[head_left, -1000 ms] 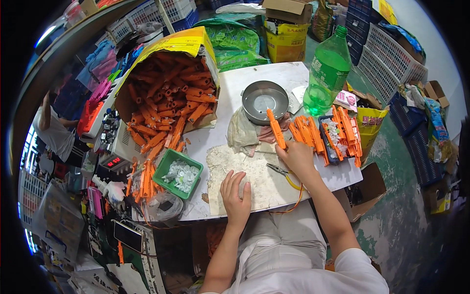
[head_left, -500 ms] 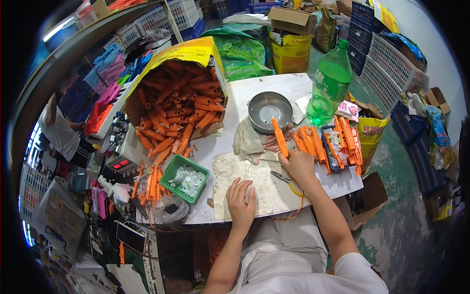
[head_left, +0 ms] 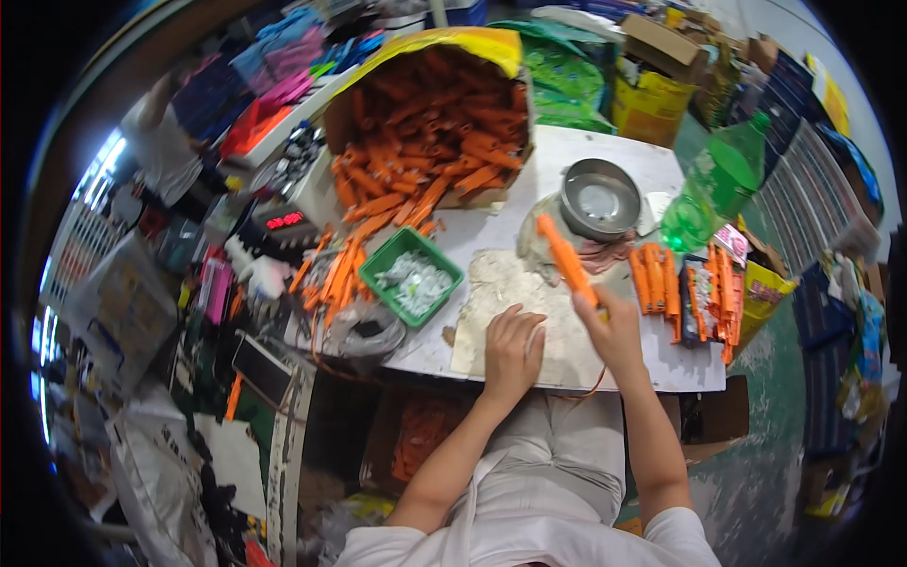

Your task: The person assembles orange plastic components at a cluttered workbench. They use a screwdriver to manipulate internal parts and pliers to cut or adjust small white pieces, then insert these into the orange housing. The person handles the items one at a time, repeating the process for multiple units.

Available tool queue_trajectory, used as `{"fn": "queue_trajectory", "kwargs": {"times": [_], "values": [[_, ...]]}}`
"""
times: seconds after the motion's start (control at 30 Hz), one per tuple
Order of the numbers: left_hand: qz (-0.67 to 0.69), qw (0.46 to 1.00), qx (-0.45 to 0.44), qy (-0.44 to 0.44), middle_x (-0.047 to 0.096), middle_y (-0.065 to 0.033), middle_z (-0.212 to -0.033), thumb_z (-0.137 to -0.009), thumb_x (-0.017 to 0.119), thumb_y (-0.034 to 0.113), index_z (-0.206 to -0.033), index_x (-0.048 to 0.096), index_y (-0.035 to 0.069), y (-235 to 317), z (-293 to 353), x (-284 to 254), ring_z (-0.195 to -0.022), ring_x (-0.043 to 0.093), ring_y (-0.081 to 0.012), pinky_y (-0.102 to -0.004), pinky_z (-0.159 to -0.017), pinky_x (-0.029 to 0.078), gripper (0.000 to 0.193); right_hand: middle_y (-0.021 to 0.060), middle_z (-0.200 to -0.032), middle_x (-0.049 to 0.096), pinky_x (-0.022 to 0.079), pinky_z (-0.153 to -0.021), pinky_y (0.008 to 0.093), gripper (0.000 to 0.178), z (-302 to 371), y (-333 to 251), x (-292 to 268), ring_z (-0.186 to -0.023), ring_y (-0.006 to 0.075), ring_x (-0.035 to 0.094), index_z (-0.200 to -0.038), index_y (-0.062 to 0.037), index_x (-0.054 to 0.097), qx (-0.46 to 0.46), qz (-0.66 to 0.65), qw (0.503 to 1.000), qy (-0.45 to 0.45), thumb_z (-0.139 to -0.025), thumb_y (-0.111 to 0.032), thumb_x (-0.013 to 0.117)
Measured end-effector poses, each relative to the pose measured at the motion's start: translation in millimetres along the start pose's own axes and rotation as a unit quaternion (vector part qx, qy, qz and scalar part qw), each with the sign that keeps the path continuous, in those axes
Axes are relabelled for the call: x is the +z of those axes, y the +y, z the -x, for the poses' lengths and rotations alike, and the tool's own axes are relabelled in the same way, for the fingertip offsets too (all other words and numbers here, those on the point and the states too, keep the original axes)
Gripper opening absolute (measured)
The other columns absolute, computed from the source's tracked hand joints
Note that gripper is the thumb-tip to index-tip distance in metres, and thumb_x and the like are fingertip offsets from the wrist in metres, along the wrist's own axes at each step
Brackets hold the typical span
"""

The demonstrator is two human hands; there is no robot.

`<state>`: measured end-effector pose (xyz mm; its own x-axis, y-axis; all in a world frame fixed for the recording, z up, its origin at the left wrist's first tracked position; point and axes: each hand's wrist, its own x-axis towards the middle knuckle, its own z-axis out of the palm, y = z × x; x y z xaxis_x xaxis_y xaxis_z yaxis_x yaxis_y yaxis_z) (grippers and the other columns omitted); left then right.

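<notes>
My right hand (head_left: pixel 609 331) is closed round the lower end of an orange plastic piece (head_left: pixel 565 260), a long tube-like part that tilts up to the left above the worn pale board (head_left: pixel 487 298). Beside it, my left hand (head_left: pixel 515 348) lies low over the board's front part with its fingers out and nothing in them. Left of that stands a green tray (head_left: pixel 439 300) of small whitish plastic bits (head_left: pixel 414 282). A row of similar orange pieces (head_left: pixel 654 279) lies to the right of my right hand.
A big yellow-edged sack (head_left: pixel 453 40) spills orange pieces at the back left. A metal bowl (head_left: pixel 605 229) rests on a rag, near a green bottle (head_left: pixel 713 189). A dark container (head_left: pixel 697 312) with orange pieces stands right. A clear plastic bag (head_left: pixel 364 331) sits at the front left.
The view has swung, shifting the table across the picture. My right hand has brought the orange piece nearer to my left hand and tilted it. The yellow-handled pliers no longer show.
</notes>
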<state>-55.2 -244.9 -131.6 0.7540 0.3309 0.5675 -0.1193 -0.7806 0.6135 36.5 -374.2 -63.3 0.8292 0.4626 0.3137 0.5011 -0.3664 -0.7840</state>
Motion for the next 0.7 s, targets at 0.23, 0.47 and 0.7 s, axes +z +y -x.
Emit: {"fn": "queue_trajectory", "kwargs": {"times": [0.23, 0.47, 0.7], "values": [[0.012, 1.000, 0.024, -0.006, 0.061, -0.0104, -0.103, -0.082, 0.062, 0.010, -0.100, 0.062, 0.005, 1.4, 5.7, 5.4, -0.111, 0.052, -0.0319, -0.0422, -0.096, 0.037, 0.019, 0.0181, -0.069, 0.060, 0.038, -0.088, 0.0502, 0.050, 66.5, -70.7, 41.9, -0.091, 0.0371, 0.055, -0.076, -0.0061, 0.066, -0.192, 0.049, 0.935, -0.293, -0.080, -0.055, 0.057], [-0.111, 0.988, 0.107, 0.001, 0.062, -0.0098, -0.101, -0.079, 0.065, 0.014, -0.098, 0.064, 0.008, -17.9, -72.3, -80.7, -0.105, 0.054, -0.0291, -0.0420, -0.093, 0.039, 0.020, 0.0103, -0.067, 0.062, 0.043, -0.048, 0.0303, 0.026, 95.6, -37.8, -13.8, -0.051, 0.0212, 0.057, -0.078, -0.0001, 0.063, -0.024, -0.127, 0.974, -0.186, -0.081, -0.025, 0.070], [-0.472, 0.871, 0.118, -0.070, 0.063, -0.0113, -0.087, -0.072, 0.071, 0.028, -0.094, 0.063, 0.005, -113.4, -213.0, -34.0, -0.090, 0.058, -0.0271, -0.0398, -0.081, 0.043, 0.033, 0.0099, -0.068, 0.062, 0.044, -0.051, 0.0284, 0.021, 113.0, -39.5, -13.1, -0.056, 0.0185, 0.058, -0.077, 0.0005, 0.064, 0.017, -0.171, 0.980, -0.097, -0.081, -0.020, 0.070]]}}
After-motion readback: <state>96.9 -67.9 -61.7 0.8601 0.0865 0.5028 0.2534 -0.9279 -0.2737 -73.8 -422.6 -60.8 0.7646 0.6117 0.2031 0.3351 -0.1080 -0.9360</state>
